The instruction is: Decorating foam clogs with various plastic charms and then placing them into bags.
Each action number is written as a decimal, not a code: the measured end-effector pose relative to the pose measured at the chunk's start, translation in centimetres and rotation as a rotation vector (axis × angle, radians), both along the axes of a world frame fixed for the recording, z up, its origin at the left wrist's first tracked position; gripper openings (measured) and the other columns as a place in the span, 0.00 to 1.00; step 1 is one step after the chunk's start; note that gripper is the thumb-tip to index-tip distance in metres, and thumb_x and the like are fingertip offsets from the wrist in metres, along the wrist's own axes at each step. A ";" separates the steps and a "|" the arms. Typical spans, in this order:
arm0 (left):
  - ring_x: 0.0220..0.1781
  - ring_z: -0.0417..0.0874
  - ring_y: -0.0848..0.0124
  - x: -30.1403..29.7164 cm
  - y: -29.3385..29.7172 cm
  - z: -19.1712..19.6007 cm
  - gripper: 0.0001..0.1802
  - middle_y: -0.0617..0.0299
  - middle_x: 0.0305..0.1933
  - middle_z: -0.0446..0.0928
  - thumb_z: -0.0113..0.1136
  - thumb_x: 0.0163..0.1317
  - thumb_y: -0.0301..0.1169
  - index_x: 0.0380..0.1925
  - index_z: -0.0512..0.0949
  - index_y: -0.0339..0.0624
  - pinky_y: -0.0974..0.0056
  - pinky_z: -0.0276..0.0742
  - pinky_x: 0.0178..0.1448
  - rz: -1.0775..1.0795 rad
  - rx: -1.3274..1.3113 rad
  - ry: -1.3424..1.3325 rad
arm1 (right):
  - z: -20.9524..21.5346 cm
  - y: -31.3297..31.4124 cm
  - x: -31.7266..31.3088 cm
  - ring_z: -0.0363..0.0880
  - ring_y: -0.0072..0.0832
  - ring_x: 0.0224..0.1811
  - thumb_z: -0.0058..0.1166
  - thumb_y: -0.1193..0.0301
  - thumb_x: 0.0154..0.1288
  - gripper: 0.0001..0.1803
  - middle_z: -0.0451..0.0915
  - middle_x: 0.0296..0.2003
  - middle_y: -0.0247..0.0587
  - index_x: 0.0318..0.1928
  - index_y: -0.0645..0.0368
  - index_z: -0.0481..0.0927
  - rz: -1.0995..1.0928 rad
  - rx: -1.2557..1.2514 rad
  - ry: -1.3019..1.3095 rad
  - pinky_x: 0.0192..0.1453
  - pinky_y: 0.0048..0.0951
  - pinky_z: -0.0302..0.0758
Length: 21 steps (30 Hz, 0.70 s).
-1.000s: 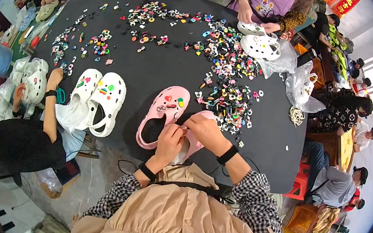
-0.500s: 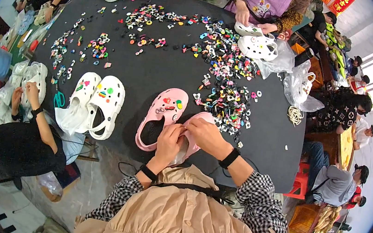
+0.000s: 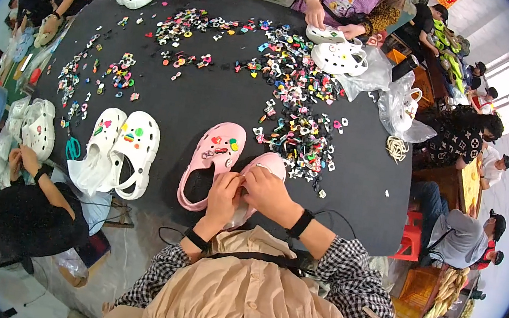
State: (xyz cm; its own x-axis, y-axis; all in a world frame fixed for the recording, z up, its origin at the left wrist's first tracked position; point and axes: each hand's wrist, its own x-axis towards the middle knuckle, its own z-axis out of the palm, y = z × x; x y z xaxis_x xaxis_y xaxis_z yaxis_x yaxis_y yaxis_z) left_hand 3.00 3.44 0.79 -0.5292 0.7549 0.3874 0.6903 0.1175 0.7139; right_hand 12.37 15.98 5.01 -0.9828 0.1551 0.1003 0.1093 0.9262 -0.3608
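Note:
My left hand (image 3: 223,194) and my right hand (image 3: 268,191) meet over the near end of a pink clog (image 3: 273,163). Fingers of both are bent and closed on its upper; whether a small charm is pinched between them is hidden. A pale charm seems to show on that clog's toe beside my right fingers. Just left lies the matching pink clog (image 3: 222,137), with several colourful charms on its toe. Further left stands a pair of white clogs (image 3: 136,138) with charms, a sheet of white wrapping (image 3: 89,167) stuffed into one.
Loose charms (image 3: 299,133) lie heaped on the black table (image 3: 179,102) from right of the clogs to the far side. Teal scissors (image 3: 73,148) rest at the left. Co-workers handle white clogs (image 3: 338,56) across the table and at left. A bundle of cord (image 3: 397,149) lies right.
The view has shifted slightly, so the table's things sit a little further left. My hands remain at the pink clog, and my right fingers have moved back slightly, baring more of its toe.

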 end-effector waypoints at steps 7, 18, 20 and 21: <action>0.44 0.78 0.54 0.2 -0.3 -0.4 0.16 0.54 0.42 0.77 0.58 0.49 0.18 0.41 0.79 0.36 0.56 0.76 0.48 0.037 0.016 -0.172 | 0.2 -0.4 0.1 0.78 0.39 0.43 0.58 0.72 0.49 0.16 0.75 0.38 0.44 0.40 0.62 0.74 -0.082 -0.042 0.038 0.41 0.35 0.81; 0.44 0.79 0.57 -0.3 -0.2 -0.5 0.15 0.57 0.42 0.79 0.61 0.50 0.19 0.41 0.81 0.38 0.58 0.76 0.47 -0.002 0.006 -0.088 | 0.5 -0.2 0.4 0.79 0.38 0.37 0.57 0.71 0.51 0.14 0.75 0.33 0.44 0.40 0.62 0.74 -0.106 -0.070 0.081 0.37 0.35 0.80; 0.44 0.79 0.57 -0.4 -0.2 -0.6 0.15 0.57 0.42 0.79 0.61 0.50 0.19 0.41 0.81 0.38 0.58 0.76 0.47 -0.005 0.006 -0.081 | 0.7 -0.4 0.2 0.79 0.38 0.36 0.58 0.71 0.50 0.14 0.75 0.33 0.44 0.39 0.62 0.75 -0.125 -0.062 0.114 0.37 0.35 0.79; 0.44 0.79 0.57 -0.5 -0.2 -0.7 0.15 0.57 0.42 0.79 0.60 0.50 0.19 0.41 0.81 0.37 0.58 0.76 0.47 -0.007 0.006 -0.076 | 0.4 -0.5 0.1 0.79 0.38 0.36 0.58 0.71 0.50 0.14 0.75 0.33 0.44 0.39 0.62 0.75 -0.125 -0.061 0.115 0.37 0.35 0.79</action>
State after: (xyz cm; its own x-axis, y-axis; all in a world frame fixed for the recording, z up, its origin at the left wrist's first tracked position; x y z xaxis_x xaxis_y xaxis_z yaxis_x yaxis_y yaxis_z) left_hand 2.51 3.25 0.11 -0.5518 0.7565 0.3512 0.6351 0.1082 0.7648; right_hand 12.50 15.48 5.42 -0.9381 0.2847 0.1973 0.1772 0.8838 -0.4330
